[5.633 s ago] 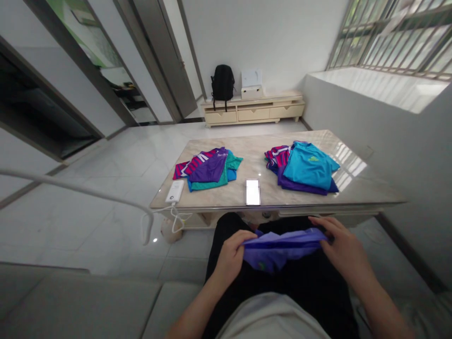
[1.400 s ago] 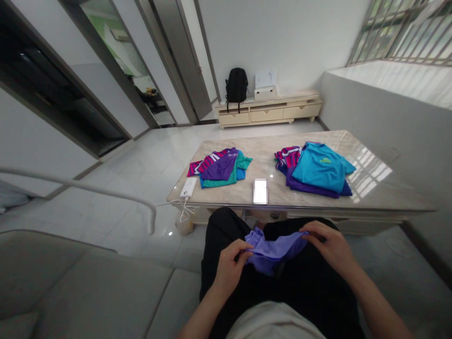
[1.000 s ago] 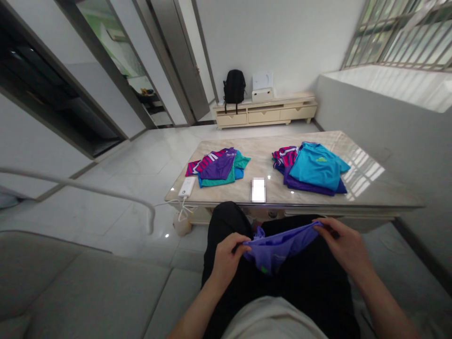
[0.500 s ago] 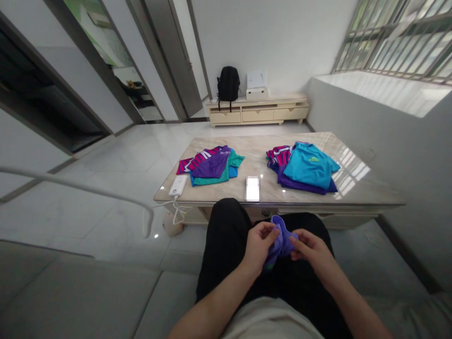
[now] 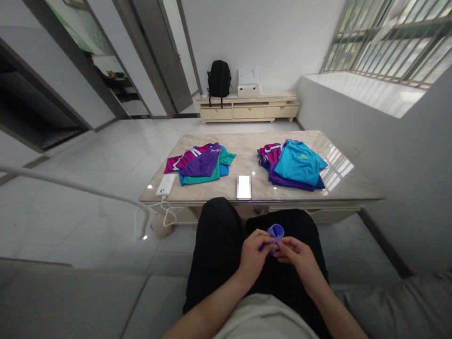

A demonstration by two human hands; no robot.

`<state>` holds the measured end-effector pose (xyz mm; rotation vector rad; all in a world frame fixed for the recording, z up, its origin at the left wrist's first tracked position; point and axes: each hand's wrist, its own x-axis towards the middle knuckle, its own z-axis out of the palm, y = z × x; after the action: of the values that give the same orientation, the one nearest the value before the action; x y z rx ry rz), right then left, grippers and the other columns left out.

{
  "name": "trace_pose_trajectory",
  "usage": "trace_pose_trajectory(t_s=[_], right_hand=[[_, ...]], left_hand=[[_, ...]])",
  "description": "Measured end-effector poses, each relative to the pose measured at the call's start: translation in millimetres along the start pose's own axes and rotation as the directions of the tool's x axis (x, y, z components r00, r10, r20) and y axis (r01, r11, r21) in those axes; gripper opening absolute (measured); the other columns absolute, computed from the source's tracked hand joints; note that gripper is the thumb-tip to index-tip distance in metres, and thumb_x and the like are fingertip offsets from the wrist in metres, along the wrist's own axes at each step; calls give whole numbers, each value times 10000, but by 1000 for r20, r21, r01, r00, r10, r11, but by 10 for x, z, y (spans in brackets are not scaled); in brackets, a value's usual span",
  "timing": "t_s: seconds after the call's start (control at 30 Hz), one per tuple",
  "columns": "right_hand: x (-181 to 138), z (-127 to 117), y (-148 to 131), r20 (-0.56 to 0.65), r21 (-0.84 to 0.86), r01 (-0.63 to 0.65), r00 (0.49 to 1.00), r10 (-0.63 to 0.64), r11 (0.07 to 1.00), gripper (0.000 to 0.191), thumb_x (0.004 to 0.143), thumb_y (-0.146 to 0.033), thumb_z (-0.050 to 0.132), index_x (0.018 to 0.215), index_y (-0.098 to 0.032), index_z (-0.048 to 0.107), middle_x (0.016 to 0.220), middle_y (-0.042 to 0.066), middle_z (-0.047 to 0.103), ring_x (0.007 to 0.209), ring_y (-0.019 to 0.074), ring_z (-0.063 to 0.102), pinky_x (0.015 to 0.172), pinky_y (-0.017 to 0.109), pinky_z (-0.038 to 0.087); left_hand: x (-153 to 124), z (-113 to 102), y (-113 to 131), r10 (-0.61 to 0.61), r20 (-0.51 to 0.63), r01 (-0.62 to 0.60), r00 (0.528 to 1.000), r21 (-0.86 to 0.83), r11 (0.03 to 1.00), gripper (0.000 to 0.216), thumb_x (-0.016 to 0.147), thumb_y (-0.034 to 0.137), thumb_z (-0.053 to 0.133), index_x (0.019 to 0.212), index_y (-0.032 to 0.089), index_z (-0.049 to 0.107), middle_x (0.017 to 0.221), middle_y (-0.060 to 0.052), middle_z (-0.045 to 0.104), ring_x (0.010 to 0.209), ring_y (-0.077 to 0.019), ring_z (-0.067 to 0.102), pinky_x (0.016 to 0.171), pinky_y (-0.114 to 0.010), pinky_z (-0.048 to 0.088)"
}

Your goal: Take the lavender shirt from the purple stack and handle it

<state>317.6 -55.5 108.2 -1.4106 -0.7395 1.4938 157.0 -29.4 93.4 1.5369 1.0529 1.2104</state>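
The person is sitting on the sofa (image 5: 70,301) with both hands meeting over the lap, just on the near side of the table (image 5: 353,190). The left hand (image 5: 254,252) is pinching the purple garment (image 5: 274,232) between thumb and fingers, and the right hand (image 5: 295,252) is closing its fingertips on the same bunched cloth from the other side. Only a small wad of it is peeking out above the knuckles.

That fabric is looking thin, light and thoroughly limp, probably a slick sports weave, so it is likely collapsing wherever it goes unsupported and sliding under a loose grip. A hem or a seam edge seems the surest place to take hold.

On the table, toward its far left, a folded stack (image 5: 201,163) is showing a white logo on its purple top layer, too small to read. Toward the far right, the turquoise shirt (image 5: 298,162) is topping a second pile and carrying a small green chest mark, also unreadable. A white power bank (image 5: 165,185) is lying at the table's near left corner, a blurred white phone (image 5: 244,187) at its near edge.
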Motion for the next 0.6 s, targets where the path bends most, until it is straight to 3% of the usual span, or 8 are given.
trace_pose_trajectory(t_s=[0.17, 0.3, 0.37, 0.43, 0.5, 0.6], right_hand=[[-10, 43, 4, -43, 6, 46, 998, -46, 999, 593, 618, -666, 868, 897, -165, 719, 815, 47, 751, 718, 188, 728, 631, 263, 593], [-15, 85, 31, -41, -32, 93, 995, -95, 995, 552, 613, -606, 900, 874, -170, 684, 796, 27, 721, 718, 172, 696, 612, 246, 576], [1, 80, 13, -21, -61, 127, 992, -128, 990, 544, 620, -606, 894, 861, -171, 674, 800, 28, 713, 717, 170, 680, 607, 247, 565], [31, 53, -47, 23, -97, 164, 987, -162, 982, 542, 640, -623, 873, 860, -165, 685, 809, 47, 718, 728, 181, 675, 625, 262, 561], [63, 8, -158, 73, -128, 196, 979, -188, 972, 529, 655, -619, 864, 860, -158, 703, 804, 62, 721, 729, 191, 671, 645, 274, 553], [64, -79, -420, 124, -292, 321, 947, -297, 901, 393, 742, -525, 831, 879, -173, 720, 778, 44, 711, 689, 175, 650, 646, 266, 532]], left_hand=[[-58, 42, -31, 119, -8, -117, 993, 160, 980, 98, 906, 225, 737, 961, 222, 817, 931, -50, 658, 857, -177, 635, 785, -282, 520], [-101, 42, -13, 135, 0, -132, 991, 206, 970, 128, 939, 238, 695, 914, 222, 820, 908, -52, 661, 858, -180, 626, 780, -280, 517], [-112, 42, 33, 94, -4, -92, 996, 153, 984, 103, 922, 234, 717, 952, 222, 816, 899, -46, 679, 848, -178, 639, 794, -282, 521], [-112, 41, 96, 15, -1, -15, 1000, 38, 999, 217, 883, 241, 766, 1098, 219, 787, 870, -31, 701, 808, -173, 654, 800, -285, 533], [-97, 33, 159, -50, 52, 55, 997, -83, 995, 355, 850, 256, 799, 1197, 201, 747, 873, -31, 730, 794, -177, 672, 805, -292, 546], [-30, -17, 224, -53, 128, 72, 990, -154, 985, 338, 878, 281, 766, 1202, 188, 738, 946, -54, 750, 852, -192, 692, 836, -307, 549]])
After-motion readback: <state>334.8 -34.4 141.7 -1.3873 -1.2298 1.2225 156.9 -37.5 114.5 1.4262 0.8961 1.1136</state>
